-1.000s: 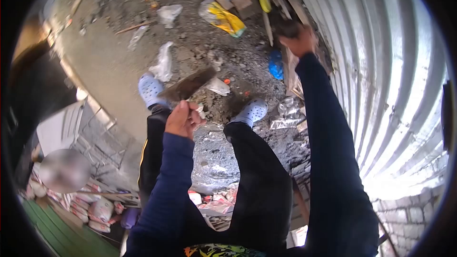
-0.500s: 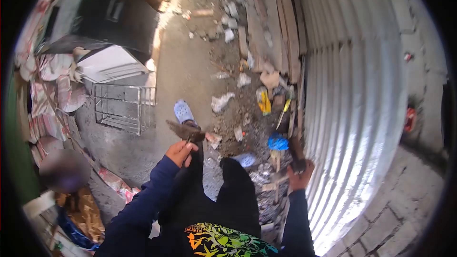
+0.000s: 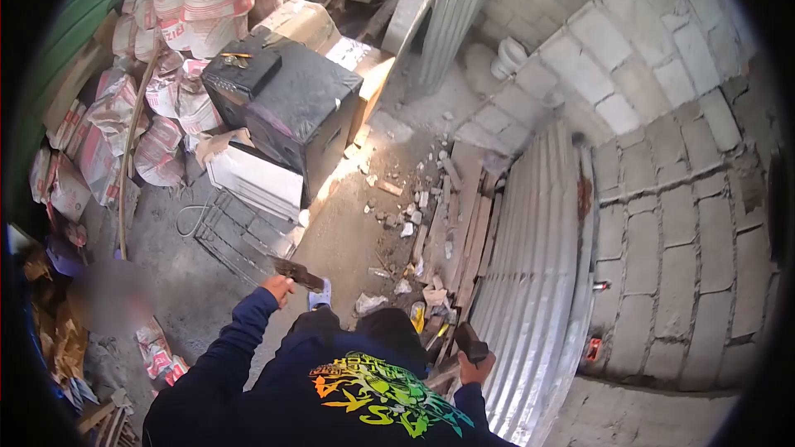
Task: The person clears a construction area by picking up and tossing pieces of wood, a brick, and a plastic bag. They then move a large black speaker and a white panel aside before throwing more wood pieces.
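Closed round a brown, dirt-coated trowel (image 3: 298, 274), my left hand (image 3: 279, 289) is out in front of my left leg. The trowel's flat blade points right and overlaps the light blue clog (image 3: 320, 293) on my foot in this view. My right hand (image 3: 475, 368) grips a dark brown, block-like piece (image 3: 470, 342) that stands up from the fingers; its exact kind I cannot tell. That hand is close to the corrugated metal sheets (image 3: 530, 281) on my right. Below it lies a wooden board (image 3: 443, 376), partly hidden.
A metal rack (image 3: 236, 236) and a black cabinet (image 3: 290, 116) stand front left, with stacked cement sacks (image 3: 161, 153) behind. Rubble (image 3: 407, 219) and planks (image 3: 455, 223) line the floor by the sheets. A block wall (image 3: 642, 257) rises at right. A blurred patch covers part of the left side.
My view has tilted up, bringing the block walls and the cabinet's top into sight. Both hands keep their holds; the trowel has turned so its blade points right.
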`<state>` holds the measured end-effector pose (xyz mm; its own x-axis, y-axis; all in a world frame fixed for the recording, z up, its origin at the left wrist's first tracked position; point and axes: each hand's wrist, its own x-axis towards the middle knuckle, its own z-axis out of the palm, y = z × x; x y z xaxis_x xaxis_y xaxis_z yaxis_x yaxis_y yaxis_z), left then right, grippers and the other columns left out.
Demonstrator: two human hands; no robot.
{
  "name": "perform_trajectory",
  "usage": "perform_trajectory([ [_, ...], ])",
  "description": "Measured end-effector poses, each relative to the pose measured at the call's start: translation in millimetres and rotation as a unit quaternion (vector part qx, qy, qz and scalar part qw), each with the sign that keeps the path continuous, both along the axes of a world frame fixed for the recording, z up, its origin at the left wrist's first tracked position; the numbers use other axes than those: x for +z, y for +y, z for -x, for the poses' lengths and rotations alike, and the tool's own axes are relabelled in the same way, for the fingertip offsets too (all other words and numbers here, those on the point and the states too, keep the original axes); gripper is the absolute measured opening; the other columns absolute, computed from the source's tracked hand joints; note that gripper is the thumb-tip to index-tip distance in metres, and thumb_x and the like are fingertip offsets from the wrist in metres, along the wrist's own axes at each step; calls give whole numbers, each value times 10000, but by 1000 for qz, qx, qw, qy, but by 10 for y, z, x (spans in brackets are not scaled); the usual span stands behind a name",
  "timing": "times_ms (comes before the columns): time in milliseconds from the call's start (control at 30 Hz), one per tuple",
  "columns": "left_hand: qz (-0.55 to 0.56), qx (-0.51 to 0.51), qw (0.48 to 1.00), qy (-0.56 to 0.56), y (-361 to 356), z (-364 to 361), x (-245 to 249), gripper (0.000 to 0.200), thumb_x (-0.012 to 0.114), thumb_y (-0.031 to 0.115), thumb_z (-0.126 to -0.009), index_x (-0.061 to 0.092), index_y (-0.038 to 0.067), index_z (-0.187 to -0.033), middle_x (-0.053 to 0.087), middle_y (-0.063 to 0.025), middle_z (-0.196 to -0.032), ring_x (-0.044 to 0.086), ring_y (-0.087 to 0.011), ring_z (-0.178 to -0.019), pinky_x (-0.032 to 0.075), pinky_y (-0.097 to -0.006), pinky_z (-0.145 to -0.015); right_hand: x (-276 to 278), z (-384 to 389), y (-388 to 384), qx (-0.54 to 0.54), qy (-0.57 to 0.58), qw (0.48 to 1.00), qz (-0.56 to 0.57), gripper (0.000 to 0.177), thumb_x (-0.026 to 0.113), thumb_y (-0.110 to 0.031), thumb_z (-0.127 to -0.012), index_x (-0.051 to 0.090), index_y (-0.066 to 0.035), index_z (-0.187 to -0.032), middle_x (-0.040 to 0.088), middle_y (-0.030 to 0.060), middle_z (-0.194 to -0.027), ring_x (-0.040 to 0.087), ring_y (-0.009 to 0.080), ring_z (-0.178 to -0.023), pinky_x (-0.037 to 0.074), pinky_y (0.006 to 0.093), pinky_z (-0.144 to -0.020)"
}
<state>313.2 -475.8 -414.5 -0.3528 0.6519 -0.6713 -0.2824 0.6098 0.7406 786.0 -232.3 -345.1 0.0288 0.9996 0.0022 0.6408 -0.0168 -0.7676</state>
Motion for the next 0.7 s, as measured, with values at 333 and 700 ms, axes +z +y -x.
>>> perform_trajectory([
  [333,139,233,960,68,-403,696,-373,282,503,343,-870,539,64,-882,468,-76,-495,447,-191,-361,389,-359,-350,15,1798,2045,222,-9,964,-148,601,837,-202,-570,540,-22,-1061,526,104,-1005,535,280,-961,422,364,-857],
  [700,89,586,805,16,-747,-90,-460,263,553,359,-870,473,109,-884,387,-50,-459,353,-186,-293,349,-362,-297,1418,4584,3617,480,124,842,-213,505,782,-80,-576,572,-18,-1031,527,129,-1116,521,272,-1043,417,353,-889],
])
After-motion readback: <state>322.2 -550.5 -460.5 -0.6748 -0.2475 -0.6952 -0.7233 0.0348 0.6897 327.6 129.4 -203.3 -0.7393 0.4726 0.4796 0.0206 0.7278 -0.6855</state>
